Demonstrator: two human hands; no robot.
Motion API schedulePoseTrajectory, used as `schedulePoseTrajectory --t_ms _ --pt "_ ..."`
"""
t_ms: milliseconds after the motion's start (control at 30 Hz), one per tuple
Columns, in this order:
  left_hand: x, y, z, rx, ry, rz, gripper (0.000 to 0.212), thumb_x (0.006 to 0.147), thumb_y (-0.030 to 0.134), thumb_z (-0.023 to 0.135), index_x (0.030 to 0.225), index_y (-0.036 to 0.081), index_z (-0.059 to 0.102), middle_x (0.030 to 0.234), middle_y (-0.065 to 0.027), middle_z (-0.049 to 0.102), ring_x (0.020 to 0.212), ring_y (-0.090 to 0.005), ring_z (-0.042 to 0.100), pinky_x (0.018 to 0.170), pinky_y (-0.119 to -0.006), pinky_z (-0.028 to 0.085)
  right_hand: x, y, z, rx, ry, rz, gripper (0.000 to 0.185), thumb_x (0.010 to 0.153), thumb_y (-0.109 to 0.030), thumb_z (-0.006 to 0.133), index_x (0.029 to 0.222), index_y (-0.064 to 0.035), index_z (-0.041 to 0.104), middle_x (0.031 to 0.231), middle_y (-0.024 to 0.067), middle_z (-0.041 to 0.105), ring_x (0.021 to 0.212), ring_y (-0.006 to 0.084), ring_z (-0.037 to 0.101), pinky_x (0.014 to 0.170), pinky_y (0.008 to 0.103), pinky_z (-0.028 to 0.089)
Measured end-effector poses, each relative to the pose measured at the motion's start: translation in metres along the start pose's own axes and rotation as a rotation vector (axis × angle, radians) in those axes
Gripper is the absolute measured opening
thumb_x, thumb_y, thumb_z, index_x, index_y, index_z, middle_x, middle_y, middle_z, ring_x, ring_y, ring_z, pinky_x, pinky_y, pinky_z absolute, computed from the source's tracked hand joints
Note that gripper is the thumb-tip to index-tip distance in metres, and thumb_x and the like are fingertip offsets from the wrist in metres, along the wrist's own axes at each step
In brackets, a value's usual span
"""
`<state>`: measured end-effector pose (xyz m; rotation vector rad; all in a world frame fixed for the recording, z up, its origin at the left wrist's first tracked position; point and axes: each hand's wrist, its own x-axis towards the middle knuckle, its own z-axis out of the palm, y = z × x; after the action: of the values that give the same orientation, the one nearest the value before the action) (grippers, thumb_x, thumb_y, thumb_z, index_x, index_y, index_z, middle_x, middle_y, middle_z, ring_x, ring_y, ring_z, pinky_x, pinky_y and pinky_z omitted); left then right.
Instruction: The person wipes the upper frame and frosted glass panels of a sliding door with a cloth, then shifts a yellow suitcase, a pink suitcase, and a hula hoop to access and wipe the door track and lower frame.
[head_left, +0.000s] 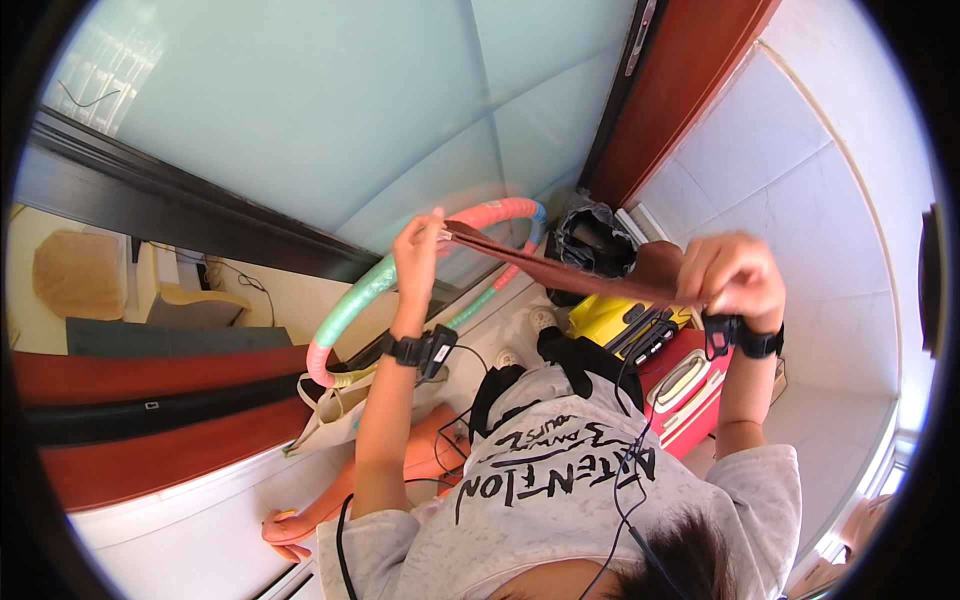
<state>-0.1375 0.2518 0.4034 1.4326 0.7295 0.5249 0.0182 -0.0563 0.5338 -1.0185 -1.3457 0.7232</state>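
Note:
A brown cloth item (562, 276) is stretched between my two hands in front of my body. My left hand (418, 251) pinches one end, where a small pale tag shows near the fingertips. The other end is held in my right hand (731, 271), which is blurred, so the exact finger grip there is hard to see. The cloth sags in folds towards the right, and its kind cannot be told. Black straps with small devices are on both wrists. Behind the cloth and my left hand is a hula hoop (360, 300) wrapped in green, coral and blue.
A frosted glass panel (300, 112) stands ahead. A bin with a dark liner (596, 240), a yellow case (600, 319) and a red case (694, 397) are at the right. A canvas tote bag (330, 416) lies at the left. Cables hang over my shirt.

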Motion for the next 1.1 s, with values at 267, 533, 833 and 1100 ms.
schedulePoseTrajectory --t_ms 267,533,833,1100 --pt "0.002 0.015 0.043 0.003 -0.28 0.083 0.017 0.075 -0.002 0.061 0.089 0.005 0.053 0.077 0.002 0.057 0.067 -0.0041 0.051 0.059 -0.02 0.041 0.017 0.012 0.037 -0.203 -0.159 0.177 0.007 0.082 -0.005 0.055 0.084 -0.0003 0.05 0.082 0.0079 0.054 0.075 0.022 0.053 0.067 0.0304 0.042" --pt "-0.05 0.084 0.069 0.086 -0.716 0.23 0.054 0.077 -0.014 0.042 0.125 0.006 0.028 0.099 -0.011 0.057 0.094 -0.0133 0.052 0.083 -0.025 0.04 0.045 0.047 0.046 -0.409 0.237 0.043 0.008 0.079 -0.003 0.056 0.086 -0.0021 0.052 0.097 0.0093 0.048 0.09 0.0217 0.048 0.076 0.0304 0.041" --pt "-0.056 0.084 0.071 0.227 -0.628 0.462 0.051 0.077 -0.013 0.042 0.123 0.005 0.028 0.096 -0.0117 0.054 0.096 -0.0146 0.049 0.086 -0.027 0.038 0.055 0.063 0.053 -0.269 0.514 0.171 0.007 0.079 -0.004 0.059 0.081 0.0008 0.053 0.08 0.0089 0.06 0.071 0.0102 0.055 0.064 0.0256 0.047" --pt "-0.043 0.038 0.07 0.245 -0.422 0.556 0.031 0.074 -0.004 0.057 0.1 0.001 0.042 0.093 -0.0117 0.051 0.084 -0.0189 0.054 0.074 -0.029 0.043 0.051 0.053 0.054 -0.391 0.591 0.207 0.008 0.078 0.0 0.059 0.08 0.0023 0.052 0.086 0.0091 0.06 0.081 0.0142 0.06 0.072 0.0263 0.048"
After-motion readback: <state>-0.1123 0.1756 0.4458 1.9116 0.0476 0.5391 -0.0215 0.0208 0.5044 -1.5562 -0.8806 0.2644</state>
